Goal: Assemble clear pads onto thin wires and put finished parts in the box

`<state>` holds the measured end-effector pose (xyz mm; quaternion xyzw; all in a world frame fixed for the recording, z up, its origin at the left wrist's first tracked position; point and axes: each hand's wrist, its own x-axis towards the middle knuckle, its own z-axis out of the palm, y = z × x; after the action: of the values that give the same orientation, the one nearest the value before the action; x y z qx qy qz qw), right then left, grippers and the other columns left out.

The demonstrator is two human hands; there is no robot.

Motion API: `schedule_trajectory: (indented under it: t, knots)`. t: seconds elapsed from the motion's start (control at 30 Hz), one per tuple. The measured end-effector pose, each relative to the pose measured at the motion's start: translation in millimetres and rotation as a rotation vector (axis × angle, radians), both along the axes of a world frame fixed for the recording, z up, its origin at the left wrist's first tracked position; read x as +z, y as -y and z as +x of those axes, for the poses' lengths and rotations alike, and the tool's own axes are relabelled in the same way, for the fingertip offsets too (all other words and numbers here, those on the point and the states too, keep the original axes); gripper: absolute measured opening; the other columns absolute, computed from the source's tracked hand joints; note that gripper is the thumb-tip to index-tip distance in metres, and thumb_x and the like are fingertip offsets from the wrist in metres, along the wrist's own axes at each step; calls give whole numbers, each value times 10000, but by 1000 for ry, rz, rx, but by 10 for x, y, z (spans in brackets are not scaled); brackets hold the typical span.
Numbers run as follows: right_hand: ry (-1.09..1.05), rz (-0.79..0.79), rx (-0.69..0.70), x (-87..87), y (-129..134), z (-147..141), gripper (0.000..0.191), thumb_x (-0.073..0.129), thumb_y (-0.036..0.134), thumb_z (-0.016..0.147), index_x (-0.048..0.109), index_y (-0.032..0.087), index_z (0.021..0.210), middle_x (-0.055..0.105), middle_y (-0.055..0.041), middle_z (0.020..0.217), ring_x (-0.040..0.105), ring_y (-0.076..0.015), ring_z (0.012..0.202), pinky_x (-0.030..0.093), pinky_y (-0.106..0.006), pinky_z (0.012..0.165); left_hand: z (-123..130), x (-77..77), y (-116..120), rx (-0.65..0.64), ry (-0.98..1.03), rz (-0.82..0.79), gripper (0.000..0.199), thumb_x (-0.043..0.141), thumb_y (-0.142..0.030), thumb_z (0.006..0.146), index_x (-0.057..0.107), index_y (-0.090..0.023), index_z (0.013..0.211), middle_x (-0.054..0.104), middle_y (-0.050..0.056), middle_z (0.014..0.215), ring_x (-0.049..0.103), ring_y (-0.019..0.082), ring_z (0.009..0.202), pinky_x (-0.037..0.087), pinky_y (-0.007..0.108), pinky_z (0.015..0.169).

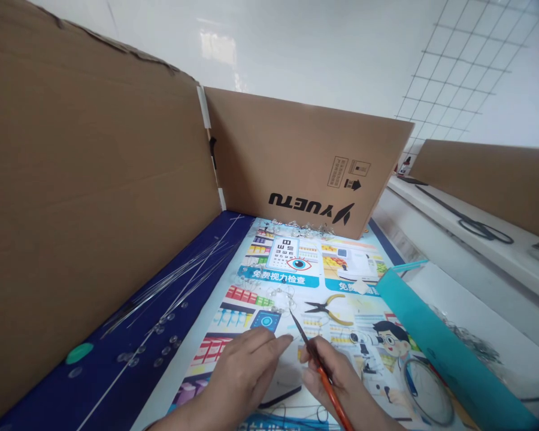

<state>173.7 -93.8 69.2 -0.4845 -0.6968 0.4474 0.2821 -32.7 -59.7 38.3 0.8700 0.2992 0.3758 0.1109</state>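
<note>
My right hand (327, 377) grips an orange-handled pointed tool (322, 372), whose dark thin tip slants up and away to a small heap of transparent beads (281, 296). My left hand (238, 383) lies flat on a printed paper poster (296, 281), fingers stretched towards the tool and holding nothing that I can see. Just beyond my hands, yellow-handled pliers (327, 310) lie on the poster with their jaws pointing left. The tool's tip appears close to the beads, but I cannot tell whether it touches them.
Thin wires (170, 281) and scattered transparent beads (161, 347) lie on a dark blue mat (117, 374) at left. Cardboard panels (94, 179) stand at left and ahead. A teal sleeve (449, 353) lies at right, and black-handled scissors (476, 227) rest on a white shelf.
</note>
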Motion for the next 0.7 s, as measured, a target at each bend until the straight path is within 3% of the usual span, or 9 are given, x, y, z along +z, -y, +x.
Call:
schedule_trajectory:
  t: [0.37, 0.57, 0.7]
  knots:
    - [-114, 15, -53, -194, -16, -51, 296, 476, 483, 801, 458, 188, 790, 363, 61, 591, 304, -77, 508, 250, -201, 467, 18, 68, 28, -35, 45, -34, 355, 392, -32, 831, 497, -174, 1139, 538, 50, 735, 476, 152, 645, 383, 255, 552]
    - [-104, 2, -108, -242, -21, -68, 255, 525, 434, 770, 472, 186, 747, 386, 56, 575, 325, -80, 506, 279, -193, 466, 14, 113, 25, -73, 80, -198, 298, 377, -65, 847, 541, -185, 1066, 556, 50, 748, 507, 159, 671, 386, 265, 572]
    - [-58, 24, -199, -122, -61, -10, 226, 488, 392, 808, 476, 182, 726, 414, 40, 602, 372, -93, 540, 323, -197, 490, 4, 217, 6, -75, 99, -385, 241, 396, -116, 861, 591, -203, 972, 575, 34, 753, 538, 151, 695, 399, 256, 596]
